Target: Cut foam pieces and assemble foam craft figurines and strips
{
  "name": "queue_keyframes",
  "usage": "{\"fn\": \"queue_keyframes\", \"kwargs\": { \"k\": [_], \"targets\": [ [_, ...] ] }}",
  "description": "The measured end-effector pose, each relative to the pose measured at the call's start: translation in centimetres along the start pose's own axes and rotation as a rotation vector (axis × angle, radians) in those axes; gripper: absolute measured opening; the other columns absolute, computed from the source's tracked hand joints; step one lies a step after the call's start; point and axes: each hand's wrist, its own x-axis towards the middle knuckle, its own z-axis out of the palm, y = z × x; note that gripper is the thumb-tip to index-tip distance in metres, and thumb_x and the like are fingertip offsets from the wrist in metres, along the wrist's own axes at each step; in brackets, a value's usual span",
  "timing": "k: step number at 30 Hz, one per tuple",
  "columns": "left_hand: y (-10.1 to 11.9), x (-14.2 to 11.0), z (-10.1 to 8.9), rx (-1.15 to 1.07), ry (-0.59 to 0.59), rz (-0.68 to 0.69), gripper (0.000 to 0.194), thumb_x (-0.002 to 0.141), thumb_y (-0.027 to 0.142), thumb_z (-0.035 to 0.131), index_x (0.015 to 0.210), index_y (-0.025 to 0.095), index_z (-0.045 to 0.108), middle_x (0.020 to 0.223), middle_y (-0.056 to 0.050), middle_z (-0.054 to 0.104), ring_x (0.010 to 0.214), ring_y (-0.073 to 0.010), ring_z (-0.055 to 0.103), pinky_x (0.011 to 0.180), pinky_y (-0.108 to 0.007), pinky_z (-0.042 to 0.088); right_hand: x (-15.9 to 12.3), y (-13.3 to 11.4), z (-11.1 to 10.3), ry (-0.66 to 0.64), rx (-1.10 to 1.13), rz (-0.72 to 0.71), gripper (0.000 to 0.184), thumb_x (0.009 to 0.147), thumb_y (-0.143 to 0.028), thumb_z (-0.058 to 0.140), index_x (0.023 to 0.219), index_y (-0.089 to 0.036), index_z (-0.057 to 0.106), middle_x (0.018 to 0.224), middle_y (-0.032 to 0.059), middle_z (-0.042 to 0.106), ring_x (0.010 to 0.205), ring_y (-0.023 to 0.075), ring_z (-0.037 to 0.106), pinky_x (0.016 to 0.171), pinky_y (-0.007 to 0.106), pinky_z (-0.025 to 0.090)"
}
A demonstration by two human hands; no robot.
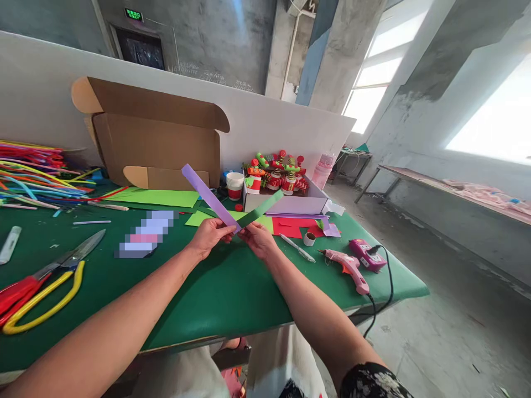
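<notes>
A purple paper strip (207, 193) and a dark green paper strip (262, 208) meet at their lower ends in a V shape above the green table (194, 304). My left hand (208, 237) pinches the purple strip near its lower end. My right hand (258, 239) is closed on the lower end of the green strip, fingertips beside those of the left. Whether the two ends are joined cannot be seen. Light green paper (198, 218) and red paper (286, 228) lie just behind the hands. A white pen (297, 248) rests right of my right hand.
Right: a pink glue gun (348, 268) with its cord and a small purple box (367, 254). Left: large scissors (53, 276) and pipe cleaners (37, 177). Behind: an open cardboard box (157, 138), paper cups (234, 185) and a white box (286, 204) of red-green crafts.
</notes>
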Motion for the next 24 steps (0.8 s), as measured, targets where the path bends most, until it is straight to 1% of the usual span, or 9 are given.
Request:
{"fn": "queue_keyframes", "kwargs": {
  "k": [3,7,12,15,19,21,24],
  "targets": [
    [0.1,0.0,-0.1,0.001,0.007,-0.023,0.039,0.043,0.041,0.087,0.068,0.015,0.072,0.055,0.0,0.065,0.049,-0.0128,0.054,0.049,-0.027,0.045,-0.2,0.1,0.1,0.02,-0.037,-0.034,0.03,0.054,-0.022,0.085,0.055,-0.019,0.055,0.053,-0.0035,0.057,0.055,0.0094,0.052,0.066,0.028,0.051],
    [0.1,0.0,-0.1,0.003,0.002,-0.021,0.039,0.042,0.042,0.088,0.063,0.015,0.069,0.053,0.0,0.063,0.047,-0.0121,0.053,0.047,-0.026,0.043,-0.7,-0.1,0.6,0.02,-0.058,-0.096,0.027,0.052,-0.016,0.084,0.069,-0.02,0.063,0.061,-0.0022,0.062,0.057,0.0111,0.051,0.063,0.03,0.049],
    [0.1,0.0,0.0,0.008,0.004,0.014,0.041,0.043,0.046,0.088,0.06,0.015,0.068,0.053,0.001,0.062,0.046,-0.0112,0.052,0.045,-0.026,0.041,-1.2,-0.5,1.0,0.026,-0.095,-0.119,0.029,0.055,-0.019,0.084,0.079,-0.023,0.068,0.061,0.0007,0.063,0.059,0.0155,0.056,0.063,0.033,0.05],
    [-0.1,0.1,0.0,0.006,0.015,0.024,0.043,0.041,0.047,0.089,0.061,0.015,0.068,0.052,0.001,0.062,0.045,-0.0108,0.051,0.045,-0.025,0.041,-1.3,-0.5,0.9,0.021,-0.066,-0.067,0.028,0.054,-0.019,0.085,0.075,-0.023,0.067,0.061,0.0011,0.064,0.059,0.0161,0.057,0.064,0.033,0.049],
    [-0.2,0.2,0.0,0.005,0.014,0.023,0.045,0.04,0.048,0.089,0.061,0.015,0.069,0.053,0.0,0.063,0.046,-0.0109,0.051,0.046,-0.025,0.042,-0.9,-0.2,0.5,0.019,-0.066,-0.033,0.026,0.053,-0.024,0.088,0.064,-0.022,0.064,0.059,-0.0005,0.063,0.056,0.014,0.054,0.061,0.03,0.047],
    [-0.3,0.2,0.0,0.004,0.007,0.034,0.044,0.042,0.049,0.089,0.061,0.015,0.069,0.054,-0.001,0.064,0.046,-0.011,0.051,0.046,-0.025,0.042,-0.6,-0.1,0.3,-0.015,-0.078,-0.028,0.029,0.052,-0.028,0.09,0.063,-0.021,0.064,0.06,-0.0015,0.063,0.056,0.0126,0.053,0.059,0.027,0.046],
    [-0.3,0.1,0.1,0.005,-0.005,0.05,0.041,0.045,0.049,0.088,0.06,0.015,0.07,0.052,0.0,0.063,0.046,-0.0107,0.05,0.047,-0.025,0.042,-0.3,0.1,0.0,-0.101,-0.098,-0.014,0.031,0.052,-0.034,0.091,0.066,-0.019,0.067,0.059,-0.0033,0.061,0.055,0.0098,0.052,0.059,0.025,0.046]
  ]
}}
